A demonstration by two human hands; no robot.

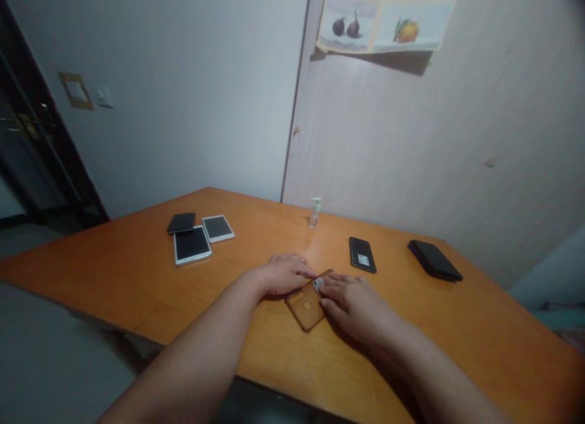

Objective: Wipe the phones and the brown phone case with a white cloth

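A brown leather-like case (307,313), flat and squarish with a round mark on it, lies tilted on the table between my hands. My left hand (284,274) rests at its upper left edge, palm down, with the fingers stretched toward the case. My right hand (351,299) lies over the right side of the case. Under its fingertips is a small crumpled whitish piece (318,284), perhaps cloth or tissue; the fingers press it against the case's surface. The right part of the case is hidden beneath that hand.
A clear pump bottle (314,214) stands behind my hands. To the left lie two white-framed tablets (192,244) and a dark flat item (181,222). On the right are a black phone-like device (362,254) and a black case (434,261). The wooden table (274,357) meets a wall behind.
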